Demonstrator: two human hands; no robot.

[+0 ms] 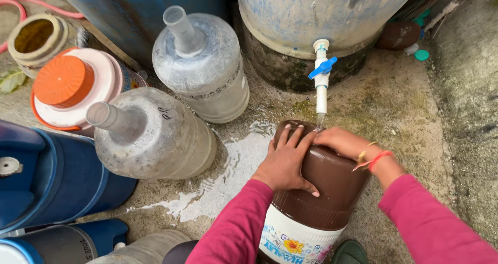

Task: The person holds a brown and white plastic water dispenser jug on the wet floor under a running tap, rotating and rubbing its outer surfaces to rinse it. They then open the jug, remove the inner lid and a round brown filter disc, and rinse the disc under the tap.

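At the lower centre of the frame a brown jug (pixel 316 191) with a white flowered band near its base is tilted so its long axis runs up the frame, its mouth lying just under the white tap pipe (pixel 321 95) with a blue lever, from which a thin stream falls. The left hand (pixel 284 163) lies flat on the jug's shoulder, fingers spread and pressing rather than clenched. The right hand (pixel 342 142) curls over the jug's top edge right at the mouth, nearer the tap; its fingertips are hidden, so I cannot tell how firmly they grip. The jug's mouth is covered by the hands and its base is cut off at the bottom edge. Two clear water bottles (pixel 155 134) stand at the left on wet concrete floor (pixel 228 181).
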